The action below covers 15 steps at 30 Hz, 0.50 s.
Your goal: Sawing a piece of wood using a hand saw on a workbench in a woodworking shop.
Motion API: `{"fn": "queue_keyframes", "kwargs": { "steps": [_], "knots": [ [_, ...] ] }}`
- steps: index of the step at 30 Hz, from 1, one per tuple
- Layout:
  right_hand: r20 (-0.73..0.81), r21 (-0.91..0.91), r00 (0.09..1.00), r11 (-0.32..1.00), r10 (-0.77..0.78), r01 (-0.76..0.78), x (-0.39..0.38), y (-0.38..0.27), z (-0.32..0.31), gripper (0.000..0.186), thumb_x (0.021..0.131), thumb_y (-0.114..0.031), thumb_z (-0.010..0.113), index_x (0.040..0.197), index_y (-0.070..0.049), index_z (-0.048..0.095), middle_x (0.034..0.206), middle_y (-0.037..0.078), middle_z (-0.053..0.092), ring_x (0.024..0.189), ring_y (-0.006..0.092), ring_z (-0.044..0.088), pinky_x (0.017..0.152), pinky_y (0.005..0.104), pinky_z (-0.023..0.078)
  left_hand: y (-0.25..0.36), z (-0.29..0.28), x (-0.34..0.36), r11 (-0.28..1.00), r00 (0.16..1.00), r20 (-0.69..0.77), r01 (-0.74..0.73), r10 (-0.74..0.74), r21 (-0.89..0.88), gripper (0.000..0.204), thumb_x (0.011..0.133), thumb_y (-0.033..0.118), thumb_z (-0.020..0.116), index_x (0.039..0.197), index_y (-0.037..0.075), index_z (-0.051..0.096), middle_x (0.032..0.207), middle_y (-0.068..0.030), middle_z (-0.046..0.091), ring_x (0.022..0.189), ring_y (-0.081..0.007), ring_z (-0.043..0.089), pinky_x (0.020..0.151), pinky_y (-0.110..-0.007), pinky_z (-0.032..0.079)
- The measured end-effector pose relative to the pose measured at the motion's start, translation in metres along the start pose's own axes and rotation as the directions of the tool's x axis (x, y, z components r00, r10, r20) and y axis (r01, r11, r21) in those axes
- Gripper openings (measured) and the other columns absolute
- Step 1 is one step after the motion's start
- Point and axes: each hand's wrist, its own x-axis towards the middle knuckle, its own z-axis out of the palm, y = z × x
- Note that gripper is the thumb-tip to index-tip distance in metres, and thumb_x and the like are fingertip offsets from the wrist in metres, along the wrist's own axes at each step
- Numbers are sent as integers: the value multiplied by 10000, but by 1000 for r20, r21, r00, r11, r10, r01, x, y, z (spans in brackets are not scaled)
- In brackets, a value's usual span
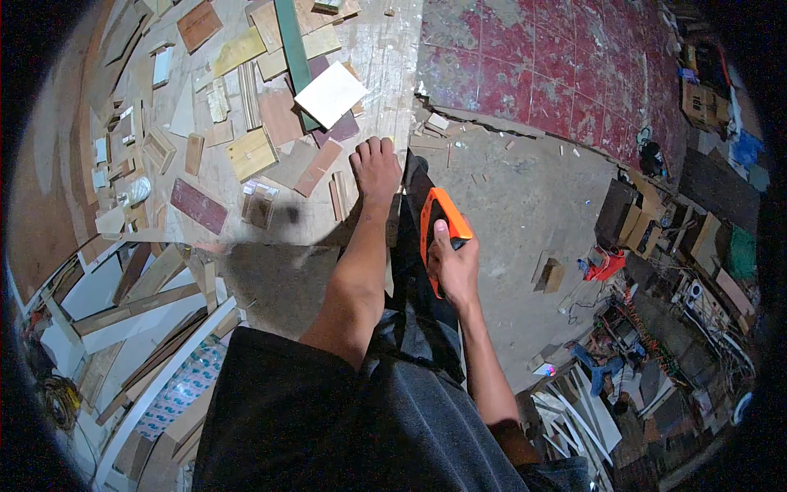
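Observation:
My right hand (456, 269) is wrapped round the orange and black handle of a handsaw (441, 201), just off the right edge of the worktable (385, 57). The saw's blade is hard to make out against my dark trousers. My left hand (377, 170) bears down at the table's near right corner, its fingers bent and close together. Whatever lies under those fingers is hidden. Beside that hand lie narrow wood strips (338, 197) and a reddish-brown wood piece (318, 169). Beyond it a white square board (331, 94) rests across a long green strip (293, 45).
Wood offcuts cover the table's left part, including a yellowish block (252, 154) and a dark red board (199, 206). Stacked boards (139, 312) lean at the lower left. A red tiled floor (533, 66) spreads at the far right. Clutter and a red object (607, 264) line the right side.

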Motion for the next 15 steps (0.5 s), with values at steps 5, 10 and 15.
{"fn": "queue_keyframes", "kwargs": {
  "steps": [5, 10, 15],
  "knots": [
    [33, 63, 996, 995, 81, -83, -17, -14, 12, 313, 1022, -335, 610, 1062, -30, 553, 727, -16, 532, 612, 72, 475, 547, 264, 393, -2, 0, -2, 999, 1000, 5, -16, 16, -35, 163, 847, 188, 625, 972, 111, 554, 953, -87, 505, 923, -278, 499, 781, -428, 363],
    [9, 37, 1000, 999, 20, -20, -22, -15, 21, 291, 1020, -314, 619, 1060, -37, 540, 712, -29, 525, 601, 69, 481, 537, 259, 386, -2, 1, 0, 999, 1000, 0, -27, 27, -44, 167, 848, 179, 631, 975, 105, 552, 957, -86, 504, 928, -277, 500, 787, -426, 368],
    [-9, 4, 1000, 1000, 9, -9, -18, -19, 28, 290, 1018, -308, 621, 1043, -29, 550, 722, -22, 529, 620, 69, 469, 560, 254, 392, -3, 6, -1, 998, 999, 1, -37, 38, -44, 199, 823, 202, 652, 967, 104, 556, 953, -87, 505, 934, -276, 505, 784, -426, 374]
  ]
}}
